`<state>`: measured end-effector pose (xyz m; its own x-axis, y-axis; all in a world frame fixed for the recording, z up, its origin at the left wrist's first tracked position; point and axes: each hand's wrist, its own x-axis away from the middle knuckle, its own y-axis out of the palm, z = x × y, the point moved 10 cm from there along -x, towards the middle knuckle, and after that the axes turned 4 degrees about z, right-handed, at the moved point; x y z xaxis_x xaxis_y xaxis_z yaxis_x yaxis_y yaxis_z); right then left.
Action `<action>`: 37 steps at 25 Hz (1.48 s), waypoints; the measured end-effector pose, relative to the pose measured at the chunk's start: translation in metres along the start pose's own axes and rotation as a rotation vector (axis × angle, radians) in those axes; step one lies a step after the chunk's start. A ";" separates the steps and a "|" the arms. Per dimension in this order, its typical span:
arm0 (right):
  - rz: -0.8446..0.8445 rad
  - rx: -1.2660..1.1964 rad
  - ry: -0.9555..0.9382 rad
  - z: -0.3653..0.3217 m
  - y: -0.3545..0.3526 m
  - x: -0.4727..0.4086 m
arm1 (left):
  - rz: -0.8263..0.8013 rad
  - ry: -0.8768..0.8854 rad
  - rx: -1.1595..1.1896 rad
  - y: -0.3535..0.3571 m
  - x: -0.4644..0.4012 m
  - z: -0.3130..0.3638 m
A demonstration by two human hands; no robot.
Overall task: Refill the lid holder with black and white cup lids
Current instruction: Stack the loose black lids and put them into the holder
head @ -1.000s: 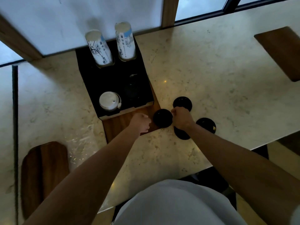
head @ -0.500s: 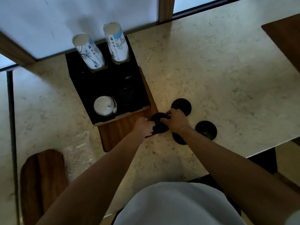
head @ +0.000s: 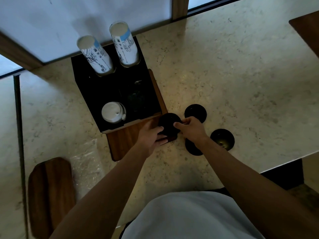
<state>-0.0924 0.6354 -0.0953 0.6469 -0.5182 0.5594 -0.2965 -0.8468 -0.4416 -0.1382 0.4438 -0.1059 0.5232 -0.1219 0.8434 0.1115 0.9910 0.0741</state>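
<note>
Head view: both hands, left (head: 149, 138) & right (head: 191, 128), grip black lid stack (head: 168, 124), axis upright; holder (head: 89, 94) has white lids (head: 113, 112).

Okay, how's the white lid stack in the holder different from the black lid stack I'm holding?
The white lid stack sits in the front left slot of the black holder; the black lid stack is outside it, over the wooden board's corner. Nothing touches the white stack, while the left hand and right hand grip the black stack from either side. They differ in colour. Both are round.
</note>
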 end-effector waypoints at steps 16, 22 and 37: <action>0.334 0.656 -0.242 -0.014 -0.063 -0.035 | -0.017 -0.051 0.333 0.012 0.002 0.000; 0.278 0.740 -0.194 -0.002 -0.057 -0.041 | 0.020 -0.064 0.280 0.009 -0.003 -0.003; -0.224 0.046 -0.520 -0.050 -0.013 0.006 | -0.113 -0.081 0.295 0.018 -0.001 0.000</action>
<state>-0.1202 0.6371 -0.0514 0.9550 -0.1892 0.2286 -0.0887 -0.9172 -0.3885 -0.1369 0.4615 -0.1059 0.4513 -0.2394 0.8597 -0.0908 0.9460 0.3111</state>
